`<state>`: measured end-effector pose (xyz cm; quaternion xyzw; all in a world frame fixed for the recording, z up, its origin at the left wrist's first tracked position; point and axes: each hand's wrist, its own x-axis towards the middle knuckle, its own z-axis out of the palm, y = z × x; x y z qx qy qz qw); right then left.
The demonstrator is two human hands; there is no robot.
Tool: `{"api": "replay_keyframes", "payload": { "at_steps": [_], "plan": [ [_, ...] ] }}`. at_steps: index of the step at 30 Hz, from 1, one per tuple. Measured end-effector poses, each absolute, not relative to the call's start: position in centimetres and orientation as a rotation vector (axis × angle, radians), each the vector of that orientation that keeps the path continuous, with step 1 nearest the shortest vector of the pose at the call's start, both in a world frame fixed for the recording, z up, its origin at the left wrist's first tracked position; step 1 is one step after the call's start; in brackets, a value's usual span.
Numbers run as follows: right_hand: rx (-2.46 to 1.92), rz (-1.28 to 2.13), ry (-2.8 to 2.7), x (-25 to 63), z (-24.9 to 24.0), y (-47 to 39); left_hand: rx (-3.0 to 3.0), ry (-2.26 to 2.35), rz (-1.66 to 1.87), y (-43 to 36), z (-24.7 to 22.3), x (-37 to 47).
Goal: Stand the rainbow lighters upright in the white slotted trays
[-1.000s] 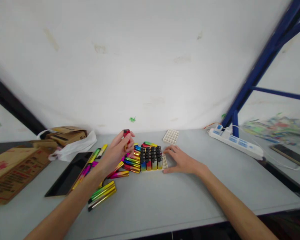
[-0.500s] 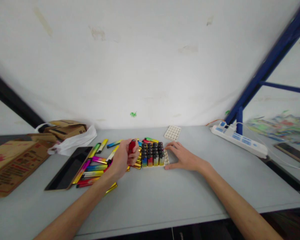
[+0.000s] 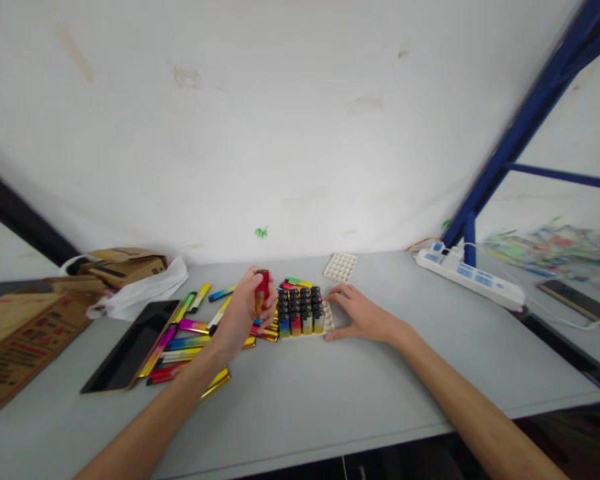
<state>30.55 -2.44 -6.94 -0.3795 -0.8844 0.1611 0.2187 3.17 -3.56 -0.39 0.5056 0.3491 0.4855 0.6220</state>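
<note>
tabletop [image 3: 380, 393] is running along wall [image 3: 300, 133] | cardboard box [image 3: 35, 343] is sitting by its left edge | right hand [image 3: 364, 317] is resting widely spread at right edge of white tray [image 3: 327, 319] | left hand [image 3: 245, 303] is clasping red lighter [image 3: 262, 292] | white tray is holding standing lighters [image 3: 301, 313] between tabletop's back and front edges | red lighter is pointing up just left of them

The held lighter [image 3: 262, 293] is showing red, apparently grading into gold; the standing lighters [image 3: 307, 325] are presenting black tops [image 3: 305, 308].
</note>
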Motion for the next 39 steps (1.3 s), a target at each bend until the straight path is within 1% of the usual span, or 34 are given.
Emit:
{"api": "replay_keyframes", "payload": {
  "at_steps": [5,9,12,18,21,25,31,35,39],
  "plan": [
    [-1.063,0.443,-2.402,30.4,-7.1,-2.4,1.603,0.943,1.133,-4.1,1.6,4.0],
    [-1.063,0.444,-2.388,30.4,-7.0,-2.5,1.896,0.912,1.062,-3.9,2.6,5.6],
    [-1.066,0.446,-2.389,30.4,-7.1,-2.3,2.107,0.951,0.967,-2.4,2.5,7.0],
    [-1.087,0.418,-2.375,30.3,-7.6,-2.0,2.38,0.972,0.658,1.4,0.8,9.3],
    [-1.098,0.406,-2.359,30.3,-7.8,-2.0,2.412,1.01,0.565,2.3,0.3,9.8],
    [-1.078,0.397,-2.362,30.4,-7.8,-2.0,2.282,1.062,0.55,2.3,0.3,10.0],
    [-1.07,0.396,-2.38,30.4,-7.8,-1.9,2.218,0.974,0.475,1.9,0.7,10.1],
    [-1.07,0.399,-2.39,30.4,-7.8,-1.9,2.31,1.006,0.5,2.0,0.4,10.1],
    [-1.055,0.408,-2.389,30.5,-7.7,-2.0,2.196,1.044,0.58,2.2,0.1,10.0]
  ]
}}
